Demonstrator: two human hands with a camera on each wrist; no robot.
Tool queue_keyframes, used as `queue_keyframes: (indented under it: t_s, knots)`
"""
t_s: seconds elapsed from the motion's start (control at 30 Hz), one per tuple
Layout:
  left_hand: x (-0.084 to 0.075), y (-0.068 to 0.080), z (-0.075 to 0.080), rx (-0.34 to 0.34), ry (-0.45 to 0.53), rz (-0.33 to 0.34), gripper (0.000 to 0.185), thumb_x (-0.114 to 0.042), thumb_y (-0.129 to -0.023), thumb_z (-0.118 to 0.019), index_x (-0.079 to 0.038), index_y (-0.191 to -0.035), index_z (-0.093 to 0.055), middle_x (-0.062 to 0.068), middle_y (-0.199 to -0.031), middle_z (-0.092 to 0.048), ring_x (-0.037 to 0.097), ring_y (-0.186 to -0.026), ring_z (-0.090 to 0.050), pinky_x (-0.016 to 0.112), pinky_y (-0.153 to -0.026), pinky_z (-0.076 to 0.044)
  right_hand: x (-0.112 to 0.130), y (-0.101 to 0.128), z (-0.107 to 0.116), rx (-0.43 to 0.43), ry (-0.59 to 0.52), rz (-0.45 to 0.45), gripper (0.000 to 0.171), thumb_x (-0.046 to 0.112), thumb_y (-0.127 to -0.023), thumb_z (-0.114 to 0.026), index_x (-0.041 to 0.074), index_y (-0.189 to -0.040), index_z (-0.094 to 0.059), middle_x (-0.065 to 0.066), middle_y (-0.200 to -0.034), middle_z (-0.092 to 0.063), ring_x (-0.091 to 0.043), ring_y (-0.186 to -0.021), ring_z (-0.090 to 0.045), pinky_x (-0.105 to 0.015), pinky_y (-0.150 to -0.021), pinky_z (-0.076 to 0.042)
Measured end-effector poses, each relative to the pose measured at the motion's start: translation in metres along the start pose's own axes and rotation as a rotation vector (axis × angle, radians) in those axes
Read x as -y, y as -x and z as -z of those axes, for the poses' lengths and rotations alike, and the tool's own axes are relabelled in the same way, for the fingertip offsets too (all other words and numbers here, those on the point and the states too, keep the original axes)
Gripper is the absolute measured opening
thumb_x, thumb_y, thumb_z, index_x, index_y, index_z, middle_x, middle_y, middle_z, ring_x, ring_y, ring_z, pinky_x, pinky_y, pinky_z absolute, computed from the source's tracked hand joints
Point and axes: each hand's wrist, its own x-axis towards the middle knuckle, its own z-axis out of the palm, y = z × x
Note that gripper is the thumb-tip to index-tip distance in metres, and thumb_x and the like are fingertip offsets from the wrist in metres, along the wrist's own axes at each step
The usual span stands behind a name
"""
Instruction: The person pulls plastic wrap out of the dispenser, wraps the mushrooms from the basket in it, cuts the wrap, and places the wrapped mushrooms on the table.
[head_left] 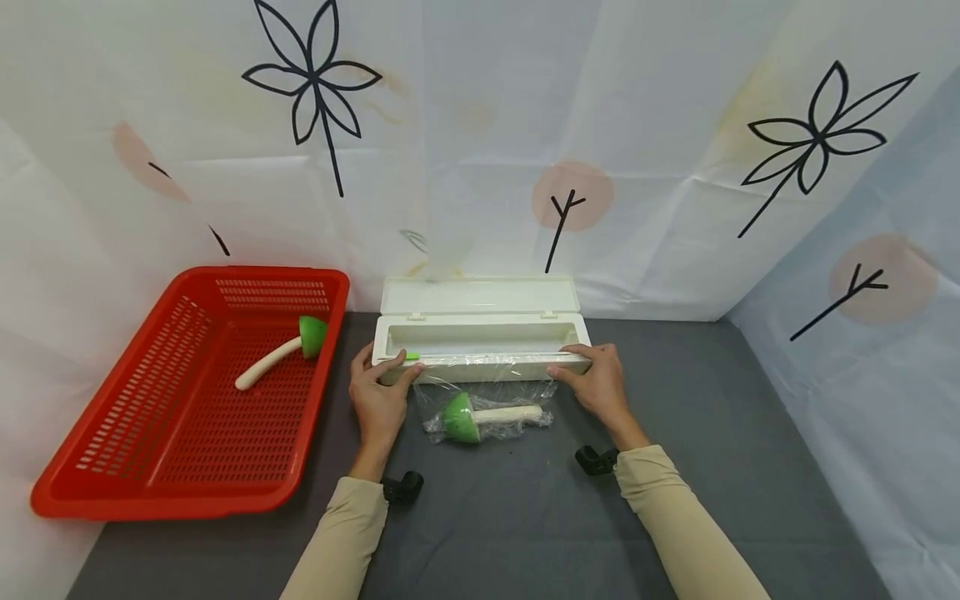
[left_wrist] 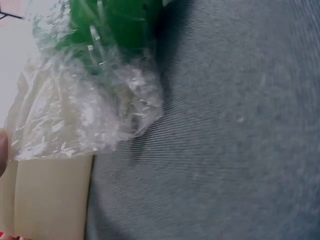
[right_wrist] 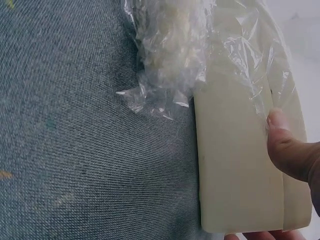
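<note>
A white cling film dispenser stands on the table with its lid flipped up at the back. My left hand grips its left end, thumb near a small green slider on the front edge. At the right end my right hand holds the box, thumb on the front edge and fingers round the end. Clear cling film hangs from the box's front edge. It is crumpled round a mushroom-shaped piece with green cap and white stem, lying just in front.
To the left sits a red perforated plastic basket. A second green-capped, white-stemmed piece lies inside it. Grey cloth covers the table, and a white patterned curtain rises right behind the box.
</note>
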Motion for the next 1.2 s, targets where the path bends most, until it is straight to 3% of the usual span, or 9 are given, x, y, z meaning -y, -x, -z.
queue_keyframes:
  t_s: [0.17,0.27,0.43,0.6,0.87,1.1,1.2]
  knots:
    - [-0.004,-0.003,0.003,0.114,0.017,0.080,0.030,0.003,-0.082,-0.082,0.008,-0.111,-0.074,0.026,-0.146,-0.034,0.044,-0.136,-0.037,0.055,-0.110,-0.033,0.001,-0.001,-0.001,0.013,0.008,-0.001,0.042,0.018,-0.083,-0.086,0.000,-0.119,-0.073,-0.021,-0.103,-0.047,-0.031,-0.085,-0.041,-0.044,-0.072,-0.036]
    - [-0.006,-0.004,0.004,0.137,-0.036,0.114,0.034,-0.006,-0.082,-0.085,0.005,-0.112,-0.075,0.025,-0.149,-0.031,0.043,-0.141,-0.031,0.057,-0.113,-0.028,0.000,-0.001,-0.002,0.013,0.006,-0.008,0.043,0.018,-0.083,-0.086,-0.001,-0.118,-0.073,-0.022,-0.103,-0.047,-0.031,-0.086,-0.041,-0.045,-0.073,-0.037]
    - [-0.010,-0.001,-0.003,0.085,-0.111,0.107,0.042,-0.019,-0.072,-0.095,0.001,-0.104,-0.076,0.025,-0.148,-0.033,0.041,-0.141,-0.028,0.060,-0.113,-0.025,0.001,-0.001,-0.004,0.005,0.002,-0.012,0.042,0.018,-0.082,-0.087,-0.001,-0.117,-0.073,-0.023,-0.105,-0.048,-0.033,-0.089,-0.043,-0.048,-0.075,-0.039]
    - [-0.007,-0.002,-0.008,0.033,-0.083,0.056,0.035,-0.014,-0.071,-0.095,0.000,-0.098,-0.079,0.025,-0.141,-0.036,0.041,-0.137,-0.029,0.056,-0.114,-0.024,0.002,-0.001,-0.003,0.006,-0.007,-0.027,0.042,0.017,-0.082,-0.087,-0.001,-0.117,-0.073,-0.023,-0.105,-0.047,-0.033,-0.089,-0.043,-0.048,-0.075,-0.040]
    - [-0.005,-0.002,-0.011,0.036,-0.069,0.034,0.027,-0.005,-0.073,-0.092,0.001,-0.096,-0.081,0.022,-0.141,-0.035,0.043,-0.135,-0.025,0.058,-0.112,-0.018,0.002,-0.001,-0.003,-0.020,-0.017,0.000,0.039,0.014,-0.080,-0.088,0.000,-0.114,-0.075,-0.022,-0.101,-0.046,-0.030,-0.086,-0.039,-0.046,-0.074,-0.037]
    - [-0.008,-0.005,-0.006,0.169,-0.167,0.038,0.024,-0.006,-0.081,-0.086,-0.002,-0.103,-0.080,0.028,-0.147,-0.026,0.051,-0.136,-0.017,0.065,-0.112,-0.011,0.003,-0.001,-0.003,-0.026,-0.022,0.021,0.040,0.013,-0.080,-0.088,-0.001,-0.114,-0.075,-0.020,-0.099,-0.044,-0.028,-0.085,-0.034,-0.042,-0.072,-0.033]
    - [-0.008,-0.009,-0.003,0.257,-0.247,0.037,0.032,-0.008,-0.085,-0.082,-0.007,-0.117,-0.077,0.032,-0.149,-0.020,0.051,-0.138,-0.012,0.066,-0.111,-0.010,0.003,0.000,-0.004,-0.028,-0.021,0.029,0.040,0.014,-0.079,-0.088,0.000,-0.115,-0.075,-0.021,-0.099,-0.045,-0.029,-0.085,-0.035,-0.043,-0.072,-0.035]
